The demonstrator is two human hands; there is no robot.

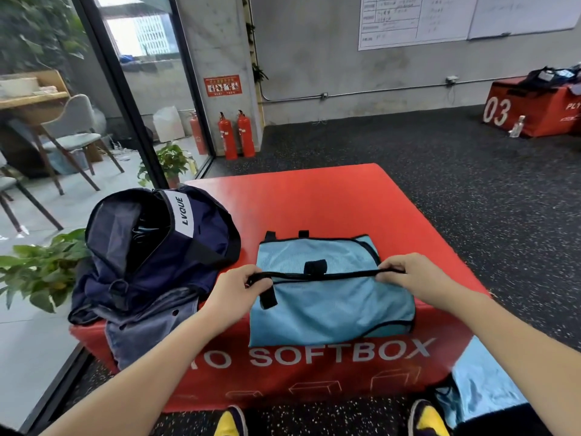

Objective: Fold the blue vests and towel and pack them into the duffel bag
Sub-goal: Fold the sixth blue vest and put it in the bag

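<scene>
Mesh fabric, light blue with black binding, lies part-folded on the red soft box point(330, 196): this blue vest point(330, 306) sits toward the near edge, its lower portion draped over the front face above the white lettering. Left hand point(234, 286) and right hand point(405, 273) each pinch one end of a black trim edge, holding it taut across the vest's middle — fingers and thumbs curled narrowly round the binding, nothing else in either hand. The vest therefore lies directly beneath and between the fingers, the gripped edge lifted slightly off the layer below. Risks, as judged: the overhanging part may drag the whole piece off the box if the fold is pulled toward the person; the slippery mesh could skew under uneven tension, leaving a crooked fold; loose black straps near the middle and left side may bunch inside. The duffel bag point(151, 247) stands open just to the left, well within reach, with grey cloth point(147, 328) (possibly the towel, not certain) hanging beneath it — a hasty transfer could snag on it. Further blue fabric point(481, 382) lies by the right foot, not yet folded
</scene>
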